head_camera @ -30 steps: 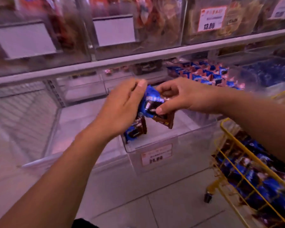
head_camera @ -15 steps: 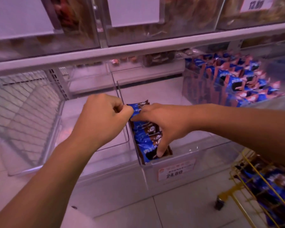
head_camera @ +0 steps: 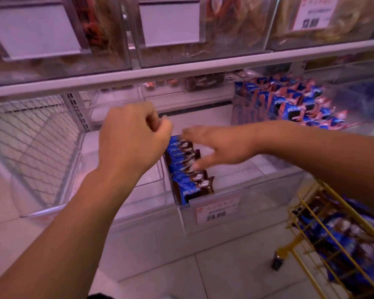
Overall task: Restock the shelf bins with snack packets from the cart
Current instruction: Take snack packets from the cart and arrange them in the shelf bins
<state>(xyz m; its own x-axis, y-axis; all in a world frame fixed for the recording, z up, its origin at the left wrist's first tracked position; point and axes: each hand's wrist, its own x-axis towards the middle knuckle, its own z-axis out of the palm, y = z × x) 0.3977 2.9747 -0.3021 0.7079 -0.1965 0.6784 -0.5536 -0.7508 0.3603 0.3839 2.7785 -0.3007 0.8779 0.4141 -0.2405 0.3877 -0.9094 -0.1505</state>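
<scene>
- My left hand is curled into a loose fist above the bin wall, gripping nothing I can see, and it hides the back end of the packet row.
- My right hand is spread, blurred, fingers straight, just over the snack packets; whether it touches them I cannot tell.
- The packets are glossy blue and brown foil, standing on edge in one row along the left wall of the clear plastic bin, which has a price tag on its front.
- The bin to the right holds similar blue packets.
- The yellow wire cart at lower right holds more packets.
- The bin to the left is clear too.
</scene>
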